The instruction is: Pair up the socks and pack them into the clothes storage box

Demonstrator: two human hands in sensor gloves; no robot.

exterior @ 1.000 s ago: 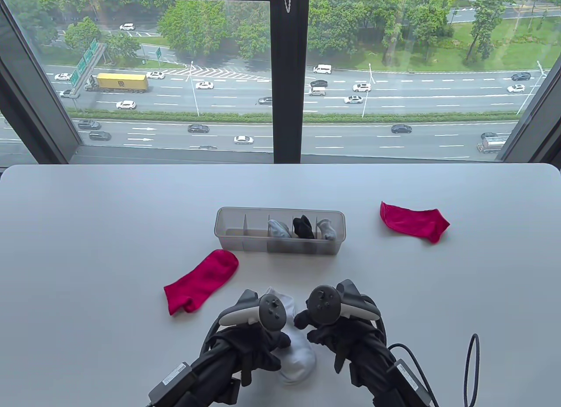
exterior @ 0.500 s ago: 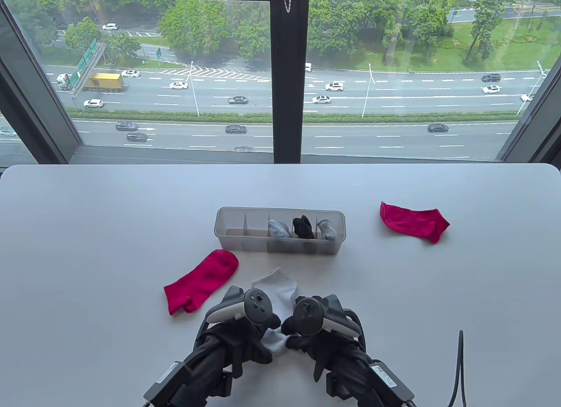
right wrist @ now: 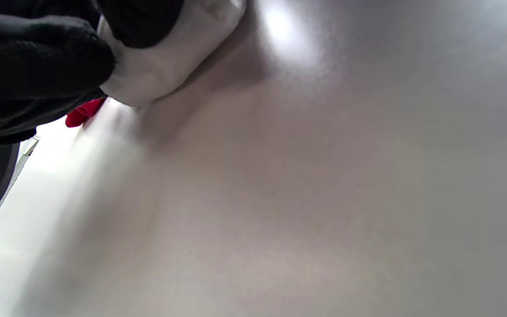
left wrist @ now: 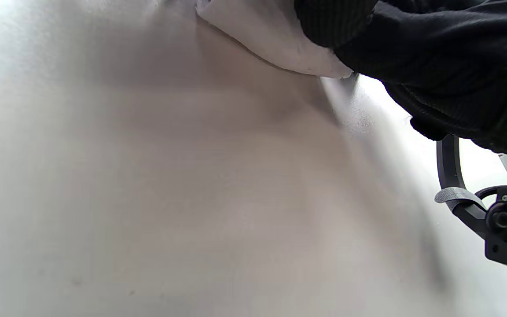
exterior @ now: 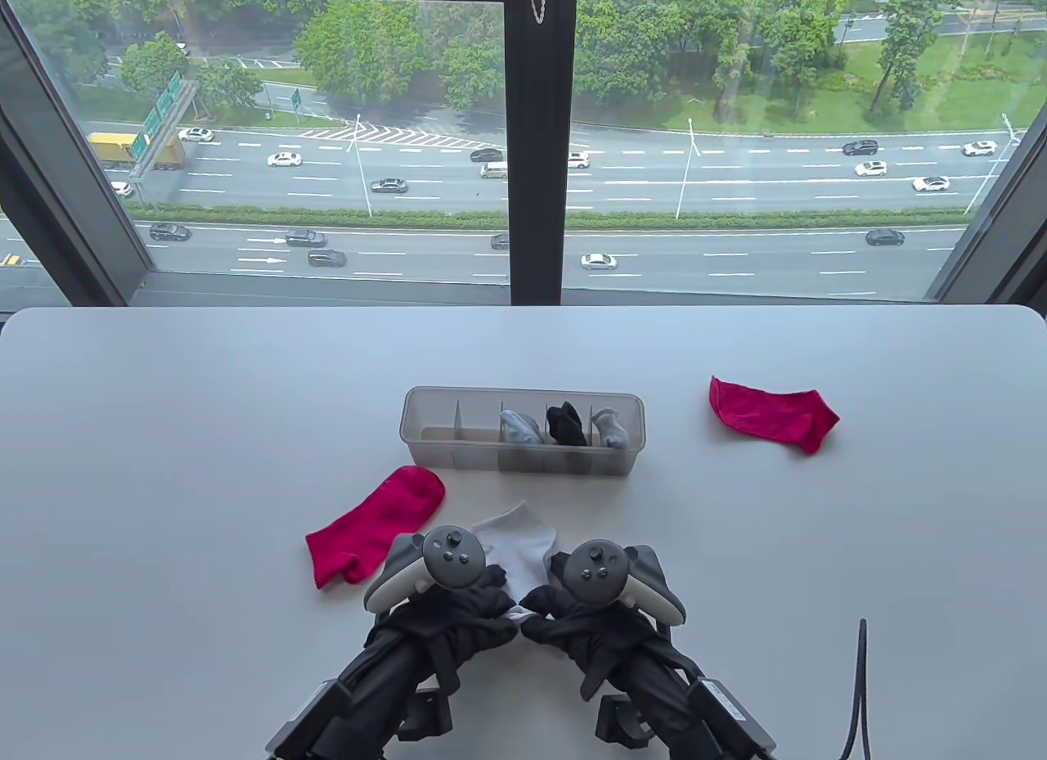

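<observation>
The white socks (exterior: pixel 517 547) lie on the table near the front edge, partly rolled under both hands. My left hand (exterior: pixel 483 609) grips the near end from the left, and my right hand (exterior: pixel 546 611) grips it from the right. The white fabric (left wrist: pixel 275 42) bulges under the left glove, and the white roll (right wrist: pixel 165 66) shows under the right glove. One red sock (exterior: pixel 375 525) lies just left of my hands. A second red sock (exterior: pixel 773 413) lies far right. The clear storage box (exterior: pixel 433 445) stands behind, its right compartments holding grey and black sock bundles.
The box's two left compartments hold nothing. A black cable (exterior: pixel 855 694) loops at the lower right. The window runs behind the table's far edge.
Both hands have come together and moved slightly forward, and the white socks' near end has been gathered up into the hands, so less white fabric shows in front.
</observation>
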